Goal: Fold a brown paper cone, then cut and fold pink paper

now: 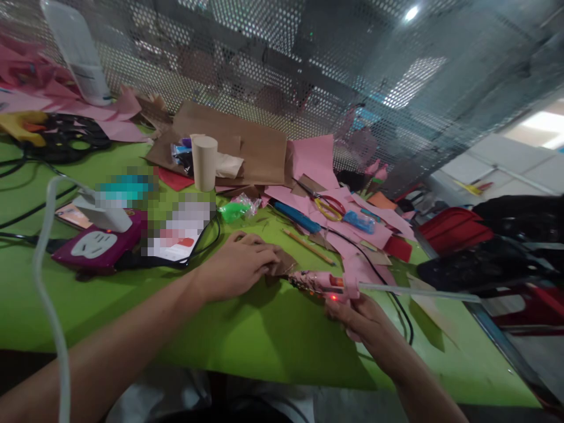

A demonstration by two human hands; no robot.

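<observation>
My left hand [240, 264] rests on the green table [247, 341], fingers pinched on a small brown piece of paper [284, 264]. My right hand [359, 320] grips a pink hot glue gun [326, 282] with a red light, its nozzle pointing left at the brown piece. A clear glue stick [418, 292] sticks out of the gun's back to the right. The gun's black cord [396, 299] runs across the table behind it.
Pink paper sheets [315, 158], brown paper [247, 141], a cardboard tube [205, 161], scissors [328, 207], a blue tool [297, 217] and a pencil [308, 247] lie behind. A purple power strip [99, 247] and white cable [44, 282] sit left. A perforated metal screen [286, 59] backs the table.
</observation>
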